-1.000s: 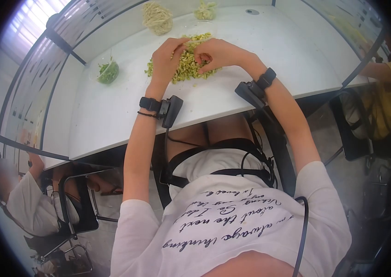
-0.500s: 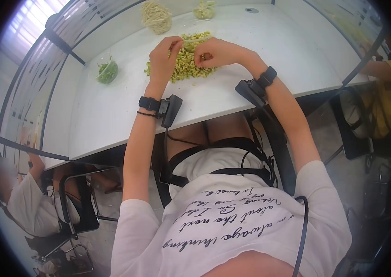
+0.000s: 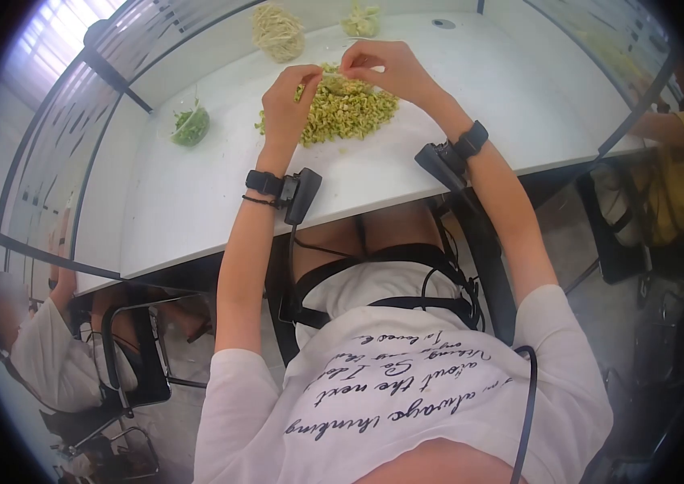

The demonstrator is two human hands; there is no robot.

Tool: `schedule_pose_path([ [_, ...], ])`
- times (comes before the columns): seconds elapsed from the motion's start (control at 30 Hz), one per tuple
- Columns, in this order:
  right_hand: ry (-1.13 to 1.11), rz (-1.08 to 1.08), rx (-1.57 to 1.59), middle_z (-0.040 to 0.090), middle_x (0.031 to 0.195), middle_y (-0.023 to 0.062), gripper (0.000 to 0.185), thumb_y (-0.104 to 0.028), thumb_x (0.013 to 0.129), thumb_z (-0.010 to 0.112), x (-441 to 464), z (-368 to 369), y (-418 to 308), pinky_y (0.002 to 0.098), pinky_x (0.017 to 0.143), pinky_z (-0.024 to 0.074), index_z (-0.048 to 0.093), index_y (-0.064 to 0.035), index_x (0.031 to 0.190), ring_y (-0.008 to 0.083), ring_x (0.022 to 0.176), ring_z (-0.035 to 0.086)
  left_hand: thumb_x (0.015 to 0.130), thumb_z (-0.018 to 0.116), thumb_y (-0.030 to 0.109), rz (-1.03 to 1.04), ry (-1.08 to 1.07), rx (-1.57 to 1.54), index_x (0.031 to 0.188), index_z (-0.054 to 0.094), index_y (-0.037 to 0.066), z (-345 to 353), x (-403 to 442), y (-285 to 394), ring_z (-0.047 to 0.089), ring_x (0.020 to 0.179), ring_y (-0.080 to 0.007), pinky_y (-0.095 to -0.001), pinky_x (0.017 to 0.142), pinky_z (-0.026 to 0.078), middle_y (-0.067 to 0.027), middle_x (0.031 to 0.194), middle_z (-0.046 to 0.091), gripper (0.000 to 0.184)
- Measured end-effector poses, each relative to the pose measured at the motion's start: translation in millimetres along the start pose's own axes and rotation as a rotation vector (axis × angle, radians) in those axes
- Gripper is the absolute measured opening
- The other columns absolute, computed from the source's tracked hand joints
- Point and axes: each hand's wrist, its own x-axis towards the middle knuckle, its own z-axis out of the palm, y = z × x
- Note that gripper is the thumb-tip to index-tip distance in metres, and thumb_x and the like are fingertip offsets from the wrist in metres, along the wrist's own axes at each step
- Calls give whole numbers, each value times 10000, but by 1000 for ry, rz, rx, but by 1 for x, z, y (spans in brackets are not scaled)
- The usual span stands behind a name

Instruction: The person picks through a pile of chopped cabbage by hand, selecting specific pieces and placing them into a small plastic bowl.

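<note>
A loose pile of small yellow-green pieces (image 3: pixel 350 117), perhaps sprouted beans or chopped vegetable, lies on the white table. My left hand (image 3: pixel 287 101) is at the pile's left edge, thumb and fingers pinched near its far end. Just beyond the pile, my right hand (image 3: pixel 390 71) is raised with its fingertips pinched together, close to those of the left. Whatever is between the fingertips is too small to make out. Some pieces show between the two hands, partly covered by the fingers.
A bundle of pale thin strands (image 3: pixel 279 34) stands at the back, beside a clear container of light green pieces (image 3: pixel 360 22). To the left is a small clear bowl of greens (image 3: pixel 191 126). Partitions edge the white table (image 3: pixel 221 194). Other people sit on both sides.
My right hand has lifted off the pile and moved away from me, toward the back, uncovering the pile's right side. My left hand has stayed nearly in place.
</note>
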Motion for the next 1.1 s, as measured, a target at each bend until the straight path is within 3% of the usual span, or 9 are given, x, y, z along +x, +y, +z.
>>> schedule_pose_path([
  [0.17, 183, -151, -277, 650, 943, 49, 158, -135, 823, 650, 1, -2, 20, 305, 812, 501, 643, -29, 940, 191, 914, 624, 866, 586, 135, 36, -129, 122, 1104, 617, 112, -1, 0, -4, 545, 1068, -243, -345, 903, 435, -72, 1124, 612, 241],
  [0.3, 99, -270, -412, 646, 949, 56, 169, -161, 820, 649, -1, 1, 22, 335, 862, 472, 655, -44, 942, 225, 955, 602, 852, 598, 124, 104, -98, 146, 1052, 632, 101, 2, 0, -8, 520, 1094, -252, -353, 911, 424, -71, 1135, 598, 204],
  [0.4, 102, -321, -306, 646, 887, 43, 141, -154, 838, 632, 2, 0, 13, 296, 744, 493, 655, -54, 934, 182, 810, 614, 832, 620, 118, 126, -87, 116, 971, 634, 77, -1, 2, -4, 550, 1022, -235, -344, 865, 444, -63, 1067, 606, 146],
  [0.5, -41, -29, -112, 621, 713, 39, 111, -168, 827, 637, -2, -3, -2, 279, 579, 462, 649, -68, 870, 175, 597, 556, 808, 643, 113, -66, -376, -61, 916, 621, 54, -3, -2, 3, 571, 942, -227, -337, 815, 461, -59, 1018, 601, 125],
  [0.53, -113, -20, -101, 581, 629, 20, 141, -189, 851, 631, -3, -4, -7, 221, 532, 435, 651, -51, 863, 98, 548, 528, 796, 655, 128, 23, -421, 15, 919, 617, 49, -4, -4, 6, 579, 896, -231, -328, 784, 470, -60, 1019, 598, 151],
  [0.7, -455, 119, -383, 579, 588, 40, 232, -279, 741, 728, -10, -3, -1, 277, 517, 413, 642, -73, 803, 142, 532, 529, 782, 673, 164, 199, -568, 39, 973, 642, 79, 1, -8, -8, 572, 913, -248, -331, 787, 465, -62, 1008, 594, 211],
  [0.8, -552, 221, -338, 569, 575, 46, 259, -279, 699, 746, -12, -4, -1, 302, 514, 402, 631, -72, 804, 165, 520, 520, 774, 679, 159, 75, -644, 11, 997, 648, 90, 1, -7, -9, 569, 917, -251, -337, 788, 462, -60, 1009, 590, 236],
  [0.93, -581, 251, -267, 555, 566, 42, 240, -249, 710, 726, -10, -1, 4, 297, 520, 397, 628, -65, 829, 161, 527, 512, 779, 666, 105, -34, -658, -3, 939, 649, 69, -2, -3, -2, 573, 844, -228, -315, 742, 464, -56, 921, 607, 164],
  [1.1, -508, 216, -236, 608, 641, 57, 183, -230, 824, 621, -8, -1, 0, 285, 537, 420, 647, -52, 861, 141, 568, 539, 807, 611, 44, -85, -469, -92, 955, 629, 45, -1, -4, -1, 607, 791, -221, -295, 698, 472, -91, 875, 645, 149],
])
